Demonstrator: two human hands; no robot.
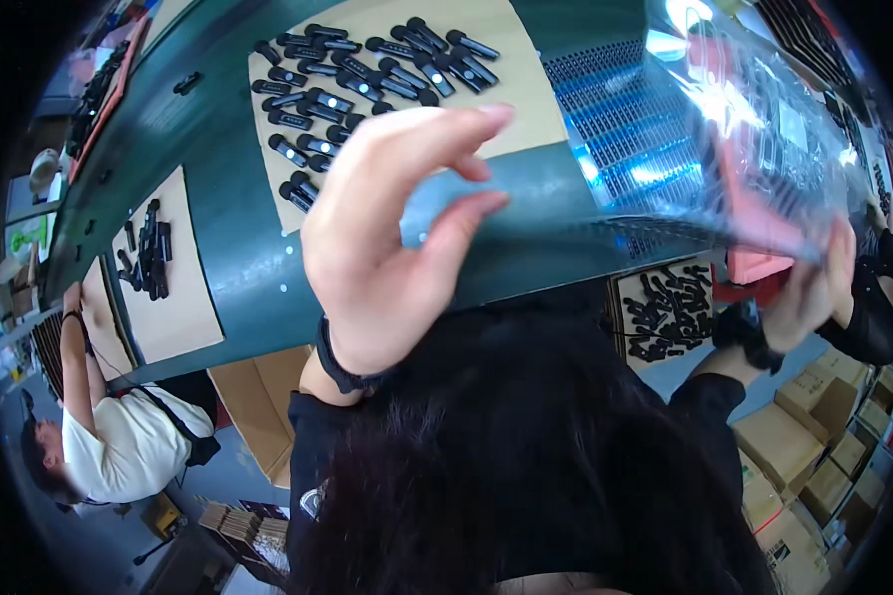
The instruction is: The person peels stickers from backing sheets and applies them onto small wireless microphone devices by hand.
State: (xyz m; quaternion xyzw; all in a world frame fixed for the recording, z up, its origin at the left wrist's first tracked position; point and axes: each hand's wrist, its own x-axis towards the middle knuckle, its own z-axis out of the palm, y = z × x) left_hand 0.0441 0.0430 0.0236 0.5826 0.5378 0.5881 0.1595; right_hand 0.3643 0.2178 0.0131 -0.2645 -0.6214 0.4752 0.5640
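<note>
My left hand [382, 233] is raised over the table, thumb and fingers curved apart with nothing between them. Beyond it, many small black microphones [352, 84] with round foam heads lie scattered on a sheet of cardboard [526, 99]. To the right, my right hand [814, 283], smeared by motion, pinches the near edge of a clear plastic bag [764, 129]. The shiny plastic stretches away from that hand above a coral-red bin [759, 263]. Blue perforated strips [630, 149] lie on the table beside the bag, partly under it.
A green table [253, 288] runs across the view. Further left, another cardboard sheet [179, 317] bears a small pile of black microphones [152, 253]. A person in a white shirt [134, 446] works there. Dark pieces fill a box [665, 312] below the table edge; cartons [794, 426] stand lower right.
</note>
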